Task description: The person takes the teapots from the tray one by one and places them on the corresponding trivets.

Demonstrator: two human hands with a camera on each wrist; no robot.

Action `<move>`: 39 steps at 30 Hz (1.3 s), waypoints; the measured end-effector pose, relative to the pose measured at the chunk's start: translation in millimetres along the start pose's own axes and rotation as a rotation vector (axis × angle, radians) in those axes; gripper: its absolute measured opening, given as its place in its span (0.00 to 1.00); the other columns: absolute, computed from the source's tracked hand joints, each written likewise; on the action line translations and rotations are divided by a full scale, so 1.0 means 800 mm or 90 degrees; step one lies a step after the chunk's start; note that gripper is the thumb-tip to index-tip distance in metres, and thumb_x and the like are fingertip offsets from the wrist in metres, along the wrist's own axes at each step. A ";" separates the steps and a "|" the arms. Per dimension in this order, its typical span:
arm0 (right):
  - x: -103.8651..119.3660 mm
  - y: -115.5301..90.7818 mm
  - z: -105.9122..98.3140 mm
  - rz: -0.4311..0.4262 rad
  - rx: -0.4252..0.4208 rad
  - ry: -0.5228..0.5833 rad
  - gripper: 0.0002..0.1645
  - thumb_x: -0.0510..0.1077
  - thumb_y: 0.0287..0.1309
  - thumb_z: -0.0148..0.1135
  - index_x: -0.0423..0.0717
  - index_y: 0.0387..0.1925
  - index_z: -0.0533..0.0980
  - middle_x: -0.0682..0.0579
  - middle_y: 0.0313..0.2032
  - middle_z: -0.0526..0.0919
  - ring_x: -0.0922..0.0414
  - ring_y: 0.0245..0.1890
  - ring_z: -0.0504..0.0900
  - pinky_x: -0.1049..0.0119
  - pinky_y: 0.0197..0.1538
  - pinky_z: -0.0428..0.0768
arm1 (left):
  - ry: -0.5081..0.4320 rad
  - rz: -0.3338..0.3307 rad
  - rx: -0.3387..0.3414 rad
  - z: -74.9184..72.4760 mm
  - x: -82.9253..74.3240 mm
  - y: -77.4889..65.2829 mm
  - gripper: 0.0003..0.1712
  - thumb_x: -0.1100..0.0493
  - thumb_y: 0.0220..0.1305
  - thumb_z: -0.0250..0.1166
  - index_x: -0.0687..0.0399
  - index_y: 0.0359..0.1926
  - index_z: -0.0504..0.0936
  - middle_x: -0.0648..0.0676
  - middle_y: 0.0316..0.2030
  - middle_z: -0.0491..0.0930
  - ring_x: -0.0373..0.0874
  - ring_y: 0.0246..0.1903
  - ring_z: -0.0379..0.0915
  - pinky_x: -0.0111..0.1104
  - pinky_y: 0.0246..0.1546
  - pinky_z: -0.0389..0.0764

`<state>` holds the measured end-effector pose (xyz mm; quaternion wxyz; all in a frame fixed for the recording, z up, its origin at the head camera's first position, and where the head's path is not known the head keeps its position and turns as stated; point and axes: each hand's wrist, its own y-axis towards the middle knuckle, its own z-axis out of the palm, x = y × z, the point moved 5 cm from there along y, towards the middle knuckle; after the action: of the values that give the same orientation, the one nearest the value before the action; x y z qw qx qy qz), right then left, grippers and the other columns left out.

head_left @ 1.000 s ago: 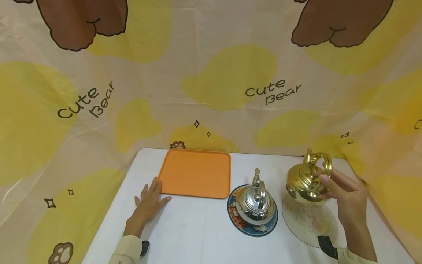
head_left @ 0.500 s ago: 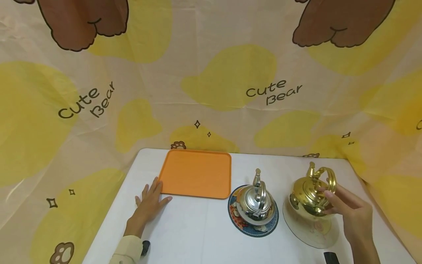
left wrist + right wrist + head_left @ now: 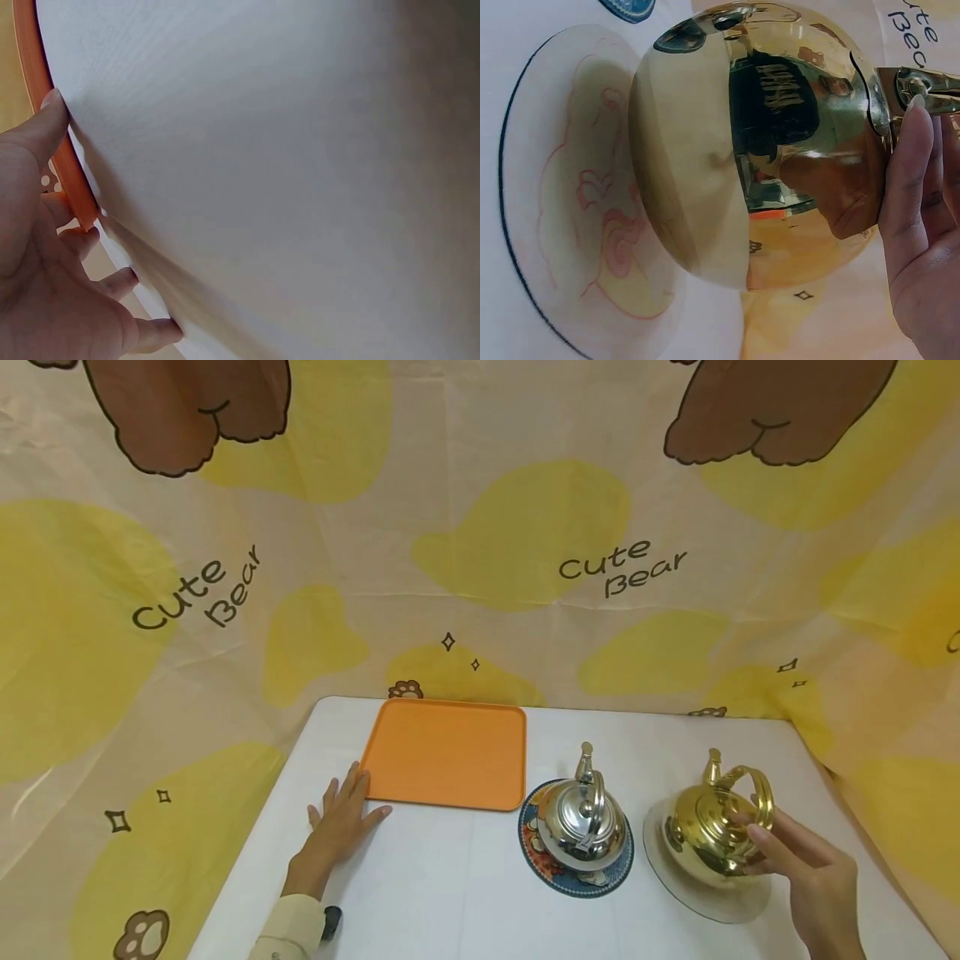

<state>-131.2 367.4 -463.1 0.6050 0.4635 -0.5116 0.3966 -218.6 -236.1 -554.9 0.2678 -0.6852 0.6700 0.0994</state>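
A gold teapot [image 3: 712, 839] hangs at the right of the head view, with my right hand [image 3: 821, 881] gripping its arched handle. In the right wrist view the body of the pot [image 3: 802, 172] stands just over a pale round mat [image 3: 551, 172] printed with a pink figure; a narrow gap seems to separate them. My left hand [image 3: 337, 831], fingers spread, touches the near left corner of an orange tray [image 3: 446, 756]. Its thumb [image 3: 45, 124] lies against the tray rim [image 3: 30, 56] in the left wrist view.
A silver teapot [image 3: 583, 827] stands on a blue patterned round mat [image 3: 537, 860], between the tray and the pale mat. The white table [image 3: 427, 893] ends at the back against a yellow printed cloth [image 3: 517, 543].
The gold teapot has come down toward the pale mat, nearer to me and slightly right, in my right hand's grip. My left hand, the tray and the silver teapot have stayed put.
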 end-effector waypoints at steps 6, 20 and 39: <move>-0.006 -0.007 -0.005 -0.011 -0.002 -0.012 0.24 0.22 0.69 0.58 0.19 0.65 0.71 0.54 0.43 0.94 0.59 0.38 0.91 0.65 0.33 0.88 | -0.002 0.000 0.000 0.000 0.001 0.001 0.52 0.40 0.78 0.60 0.65 0.84 0.46 0.64 0.85 0.33 0.76 0.81 0.25 0.81 0.68 0.25; -0.021 -0.013 -0.010 -0.014 0.019 -0.024 0.25 0.24 0.71 0.56 0.19 0.67 0.69 0.56 0.48 0.93 0.62 0.45 0.89 0.68 0.37 0.88 | 0.004 0.001 0.001 0.001 0.000 0.002 0.52 0.40 0.78 0.61 0.65 0.84 0.46 0.65 0.85 0.33 0.76 0.81 0.25 0.81 0.67 0.25; -0.030 -0.018 -0.014 -0.069 0.038 0.066 0.24 0.18 0.69 0.51 0.13 0.66 0.66 0.47 0.47 0.93 0.59 0.52 0.89 0.65 0.34 0.88 | 0.001 -0.001 0.000 0.000 -0.001 0.001 0.52 0.42 0.78 0.61 0.65 0.84 0.46 0.65 0.85 0.33 0.76 0.80 0.25 0.81 0.67 0.25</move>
<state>-118.8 374.6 -489.3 0.6373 0.4870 -0.4417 0.4021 -219.4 -235.3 -554.2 0.2675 -0.6856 0.6699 0.0985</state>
